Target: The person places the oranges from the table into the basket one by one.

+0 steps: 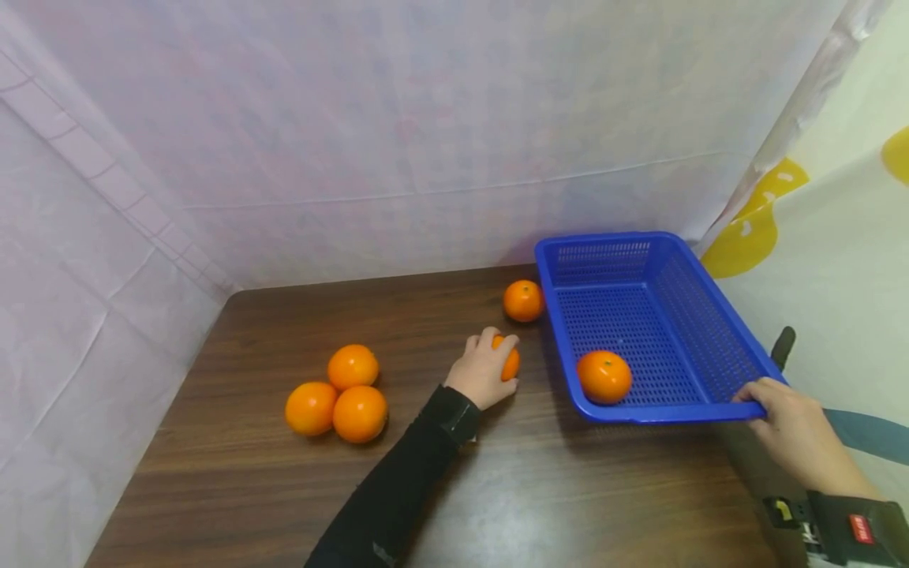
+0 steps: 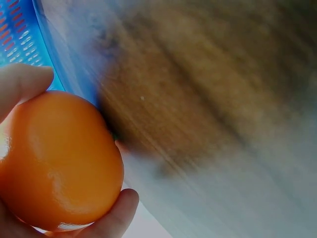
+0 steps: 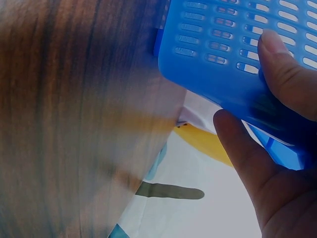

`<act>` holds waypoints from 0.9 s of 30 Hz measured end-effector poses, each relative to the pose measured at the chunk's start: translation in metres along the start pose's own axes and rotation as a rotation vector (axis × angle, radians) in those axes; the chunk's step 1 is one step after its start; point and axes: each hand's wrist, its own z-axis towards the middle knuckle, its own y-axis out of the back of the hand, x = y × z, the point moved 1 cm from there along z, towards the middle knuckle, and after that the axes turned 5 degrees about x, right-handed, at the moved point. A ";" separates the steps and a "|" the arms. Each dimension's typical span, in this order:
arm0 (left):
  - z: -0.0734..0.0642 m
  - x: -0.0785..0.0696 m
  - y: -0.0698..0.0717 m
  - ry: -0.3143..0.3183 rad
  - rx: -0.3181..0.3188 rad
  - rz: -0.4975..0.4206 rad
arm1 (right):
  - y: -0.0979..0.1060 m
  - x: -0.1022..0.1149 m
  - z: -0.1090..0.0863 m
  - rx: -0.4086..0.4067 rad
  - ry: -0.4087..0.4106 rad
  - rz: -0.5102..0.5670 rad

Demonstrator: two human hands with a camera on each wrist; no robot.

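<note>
My left hand (image 1: 483,372) grips an orange (image 1: 510,359), with thumb and fingers around it; in the left wrist view the orange (image 2: 62,161) fills the lower left. At the near right corner of a blue plastic basket (image 1: 675,412), my right hand (image 1: 795,430) pinches the rim. The right wrist view shows thumb and finger on either side of the basket's slotted wall (image 3: 208,74). One orange (image 1: 604,377) lies inside, in the near left corner. Another orange (image 1: 523,300) sits on the table against the basket's left side.
Three more oranges (image 1: 360,413) cluster on the left of the brown wooden table (image 1: 213,473). A pale cloth (image 1: 426,118) hangs behind the table, and a patterned cloth (image 1: 838,315) hangs at its right edge.
</note>
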 end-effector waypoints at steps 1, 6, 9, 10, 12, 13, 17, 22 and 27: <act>0.000 0.000 0.000 -0.001 -0.002 -0.001 | 0.000 0.000 0.000 0.002 0.001 0.000; -0.001 0.001 0.001 -0.002 -0.012 -0.005 | 0.000 0.000 0.000 0.004 0.004 -0.004; -0.001 0.001 0.002 -0.009 -0.023 -0.002 | 0.000 0.000 0.000 0.006 0.000 -0.004; 0.000 0.001 0.002 -0.011 -0.026 -0.001 | 0.000 0.000 0.000 0.007 0.001 -0.003; 0.000 0.001 0.003 -0.015 -0.034 0.004 | 0.000 0.000 0.000 0.005 0.001 -0.003; 0.001 0.000 0.003 -0.016 -0.037 0.008 | 0.000 -0.001 0.000 0.003 0.003 -0.003; 0.001 -0.001 0.006 -0.027 -0.053 0.010 | -0.001 -0.001 -0.001 -0.019 0.021 -0.010; 0.002 -0.004 0.011 -0.048 -0.076 0.020 | -0.001 -0.001 -0.001 -0.042 0.040 -0.023; 0.001 -0.008 0.014 -0.063 -0.096 0.031 | -0.001 -0.002 -0.001 -0.040 0.038 -0.023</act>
